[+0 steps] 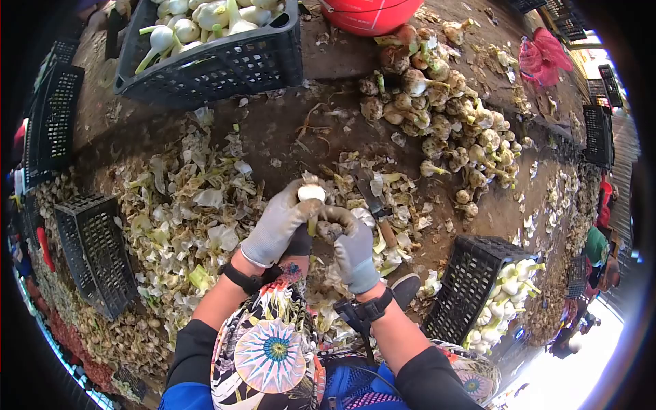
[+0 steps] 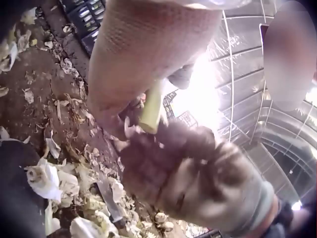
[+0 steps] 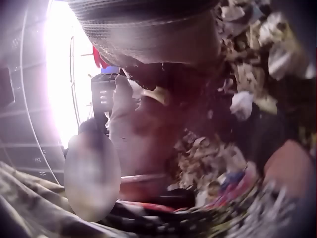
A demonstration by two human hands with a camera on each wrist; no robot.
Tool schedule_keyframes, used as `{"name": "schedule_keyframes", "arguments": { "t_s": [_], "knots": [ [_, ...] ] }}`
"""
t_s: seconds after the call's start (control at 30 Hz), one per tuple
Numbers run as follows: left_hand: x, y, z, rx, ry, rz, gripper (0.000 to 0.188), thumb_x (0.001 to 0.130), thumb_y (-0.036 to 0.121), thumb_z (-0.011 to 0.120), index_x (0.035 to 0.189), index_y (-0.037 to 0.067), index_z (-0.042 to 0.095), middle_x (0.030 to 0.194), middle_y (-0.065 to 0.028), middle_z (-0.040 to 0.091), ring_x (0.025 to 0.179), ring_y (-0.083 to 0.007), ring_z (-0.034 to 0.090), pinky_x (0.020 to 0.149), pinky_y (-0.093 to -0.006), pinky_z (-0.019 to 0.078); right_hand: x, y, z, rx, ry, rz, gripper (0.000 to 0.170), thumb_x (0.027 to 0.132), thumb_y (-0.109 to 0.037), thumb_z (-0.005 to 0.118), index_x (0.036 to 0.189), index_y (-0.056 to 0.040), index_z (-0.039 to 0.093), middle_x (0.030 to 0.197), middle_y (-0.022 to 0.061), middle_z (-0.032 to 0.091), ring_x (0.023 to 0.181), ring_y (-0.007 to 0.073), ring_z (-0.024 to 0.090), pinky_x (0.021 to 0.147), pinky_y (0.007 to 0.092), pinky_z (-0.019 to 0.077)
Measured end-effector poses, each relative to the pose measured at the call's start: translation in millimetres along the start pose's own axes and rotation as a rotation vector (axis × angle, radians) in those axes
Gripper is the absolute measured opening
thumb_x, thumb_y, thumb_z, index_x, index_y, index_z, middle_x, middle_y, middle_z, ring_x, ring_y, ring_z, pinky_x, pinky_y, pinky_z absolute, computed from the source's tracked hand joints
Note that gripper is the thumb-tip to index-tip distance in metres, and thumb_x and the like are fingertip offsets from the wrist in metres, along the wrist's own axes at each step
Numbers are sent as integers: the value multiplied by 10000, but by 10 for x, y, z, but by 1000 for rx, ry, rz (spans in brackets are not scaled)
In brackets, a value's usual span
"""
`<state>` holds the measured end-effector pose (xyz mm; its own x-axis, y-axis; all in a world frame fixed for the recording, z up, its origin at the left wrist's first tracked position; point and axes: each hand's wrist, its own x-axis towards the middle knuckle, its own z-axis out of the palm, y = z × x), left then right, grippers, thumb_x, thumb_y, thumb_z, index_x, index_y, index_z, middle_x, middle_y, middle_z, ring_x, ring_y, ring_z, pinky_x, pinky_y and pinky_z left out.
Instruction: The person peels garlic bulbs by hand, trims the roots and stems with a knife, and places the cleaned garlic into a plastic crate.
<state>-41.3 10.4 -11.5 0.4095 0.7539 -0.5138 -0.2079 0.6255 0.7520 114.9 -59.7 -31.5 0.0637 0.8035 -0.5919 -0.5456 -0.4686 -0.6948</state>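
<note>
In the head view my gloved left hand (image 1: 277, 229) grips a peeled white garlic bulb (image 1: 311, 194), roots upward. The bulb's pale green stem (image 2: 152, 110) points down out of the left glove in the left wrist view. My gloved right hand (image 1: 352, 246) is close against it from the right, fingers curled at the stem end, their tips dark with dirt. The left glove hides most of the bulb in the wrist views. On the peelings just beyond the right hand lies a knife (image 1: 370, 195) with a wooden handle (image 1: 388, 233).
Unpeeled garlic (image 1: 465, 130) is heaped at the far right. A black crate (image 1: 239, 65) of white bulbs stands ahead, beside a red bucket (image 1: 372, 17). Another crate (image 1: 461, 287) lies tipped at right with stemmed garlic; one more crate (image 1: 96, 253) stands left. Peelings (image 1: 184, 205) litter the ground.
</note>
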Motion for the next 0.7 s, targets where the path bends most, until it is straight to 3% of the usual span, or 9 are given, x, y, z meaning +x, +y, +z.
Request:
{"name": "schedule_keyframes", "arguments": {
  "t_s": [0.07, 0.17, 0.23, 0.3, 0.43, 0.57, 0.63, 0.67, 0.7],
  "knots": [
    [-1, 139, 50, -55, 34, 28, 557, 931, 228, 651, 1371, -22, 419, 1115, -76, 605, 1019, -154, 610, 918, -302, 483, 71, 2, -197, -676, -1, -304, 312, 840, 48, 651, 1100, -115, 701, 976, 42, 675, 800, 141, 628, 723, 256, 526],
    [5, 204, -40, -102, 54, 65, 570, 908, 117, 629, 1402, -12, 375, 1078, -91, 614, 924, -183, 658, 851, -325, 528, 206, -178, -640, -1061, 388, -332, 254, 812, 41, 579, 1024, -47, 689, 968, 106, 670, 881, 244, 638, 815, 323, 514],
    [-1, 241, -17, -45, 71, 100, 583, 889, 70, 612, 1412, -12, 368, 1065, -93, 620, 925, -193, 666, 834, -319, 535, 313, -151, -1149, -1552, 481, -215, 357, 730, -126, 717, 1070, -40, 652, 1040, 175, 660, 942, 360, 638, 867, 425, 511],
    [-35, 274, 9, -55, 89, 102, 592, 877, 16, 586, 1422, -19, 357, 1081, -100, 628, 930, -204, 674, 843, -332, 539, 391, -63, -1311, -1779, 441, 141, 401, 711, -168, 728, 1087, -53, 646, 1054, 192, 650, 972, 386, 629, 855, 448, 514],
    [-182, 379, 39, -111, 96, 64, 572, 883, -40, 583, 1414, -24, 369, 1160, -123, 633, 984, -211, 665, 913, -347, 525, 404, 24, -1303, -1805, 285, 82, 337, 710, -154, 699, 1014, -16, 655, 1004, 221, 670, 956, 437, 628, 824, 470, 510],
    [-253, 412, -20, 37, 89, 101, 571, 888, -27, 592, 1423, 1, 395, 1242, -70, 574, 1084, -149, 607, 914, -303, 520, 405, 8, -1521, -1476, 391, -6, 401, 723, -127, 698, 1096, 5, 634, 1021, 230, 678, 962, 407, 648, 854, 437, 508],
    [-287, 394, -13, -13, 142, 143, 533, 891, -24, 597, 1395, -3, 423, 1233, -64, 568, 1046, -137, 609, 907, -308, 522, 315, -43, -1522, -1259, 324, -175, 393, 733, -87, 687, 1110, 10, 635, 963, 221, 682, 890, 327, 680, 823, 370, 524],
    [-306, 392, -11, -15, 141, 144, 533, 891, -24, 597, 1395, -3, 423, 1233, -64, 568, 1046, -137, 609, 907, -308, 522, 216, -281, -1223, -1244, 274, -30, 374, 740, -36, 666, 1108, 21, 632, 913, 179, 685, 807, 215, 679, 771, 304, 528],
    [-325, 394, -11, -4, 160, 117, 514, 896, -21, 594, 1384, -5, 433, 1198, -61, 586, 1021, -133, 615, 901, -308, 524, 148, -366, -1025, -1246, 277, -33, 374, 740, -36, 666, 1108, 21, 632, 913, 179, 685, 807, 215, 679, 771, 304, 528]
  ]
}}
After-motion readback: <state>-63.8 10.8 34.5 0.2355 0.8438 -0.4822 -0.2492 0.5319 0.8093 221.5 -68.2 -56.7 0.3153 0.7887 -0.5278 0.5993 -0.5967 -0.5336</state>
